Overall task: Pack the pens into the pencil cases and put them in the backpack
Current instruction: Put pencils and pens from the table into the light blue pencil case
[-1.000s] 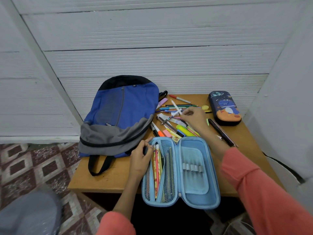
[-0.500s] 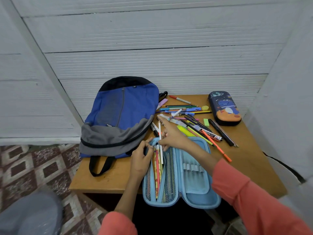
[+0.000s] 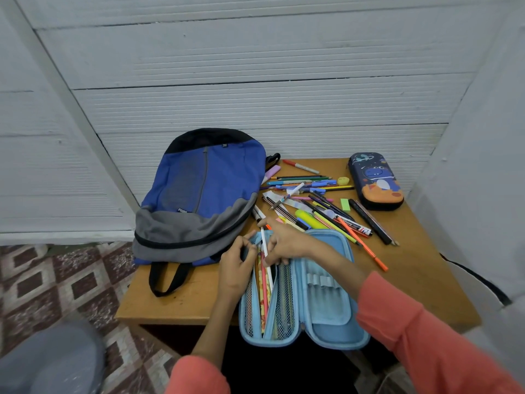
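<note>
- Surface: a small wooden table (image 3: 420,280) stands against a white ribbed wall (image 3: 255,109). To the left is a floor (image 3: 56,280) of brown-and-cream patterned tiles.
- Backpack: a blue and grey backpack (image 3: 199,194) lies flat on the left part of the table, with its black top toward the wall.
- Loose pens (image 3: 318,206): a scattered heap of pens, pencils and highlighters lies between the backpack and the dark pencil case (image 3: 376,180). That case is closed and sits at the far right corner. An orange pen (image 3: 366,248) lies at the heap's near right edge.
- Open container: the light-blue pencil case (image 3: 326,308) lies spread open at the near edge of the table and overhangs it. Its left half has a mesh pocket holding several pencils and pens. Its right half shows a band of elastic loops.
- Left hand (image 3: 237,268): the fingers and thumb are curled and pinch the far left edge of the light-blue pencil case.
- Right hand (image 3: 287,243): the fingers grip a white pen (image 3: 265,251), whose lower end lies among the contents of the left half.
- Change: one second ago the right hand was out over the loose pens. Half a second ago it had brought the white pen to the case's far edge, and the pen now sits deeper in the pocket. The left hand has stayed on the case.
</note>
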Demonstrator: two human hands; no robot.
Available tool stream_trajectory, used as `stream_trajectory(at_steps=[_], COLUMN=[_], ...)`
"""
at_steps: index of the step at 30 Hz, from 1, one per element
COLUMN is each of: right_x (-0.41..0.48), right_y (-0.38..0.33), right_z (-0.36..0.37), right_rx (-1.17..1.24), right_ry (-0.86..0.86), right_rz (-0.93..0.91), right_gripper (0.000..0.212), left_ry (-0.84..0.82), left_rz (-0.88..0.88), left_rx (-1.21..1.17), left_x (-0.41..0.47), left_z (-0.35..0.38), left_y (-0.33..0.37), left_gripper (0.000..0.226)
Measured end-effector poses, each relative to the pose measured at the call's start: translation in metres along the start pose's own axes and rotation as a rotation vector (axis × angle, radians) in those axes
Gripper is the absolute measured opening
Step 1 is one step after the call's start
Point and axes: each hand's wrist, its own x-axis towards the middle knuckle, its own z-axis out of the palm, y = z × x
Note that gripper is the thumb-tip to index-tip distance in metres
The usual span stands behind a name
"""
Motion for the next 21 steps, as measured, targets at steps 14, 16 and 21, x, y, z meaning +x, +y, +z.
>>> stream_trajectory(at_steps=[14, 16, 21], right_x=[-0.009, -0.012, -0.016], right_y=[-0.009, -0.013, -0.018], right_z=[0.009, 0.011, 0.013], right_rx=[-0.400, -0.512, -0.637], right_ry=[-0.054, -0.048, -0.015], right_rz=[0.068, 0.065, 0.060], right_gripper=[0.086, 0.089, 0.062], left_ry=[-0.023, -0.023, -0.014], left_rz=[-0.015, -0.019, -0.009], left_rx=[-0.010, -0.016, -0.015], left_x=[0.000, 0.001, 0.000], left_z=[0.000, 0.000, 0.000], left_y=[-0.001, 0.000, -0.002], left_gripper=[0.018, 0.018, 0.017])
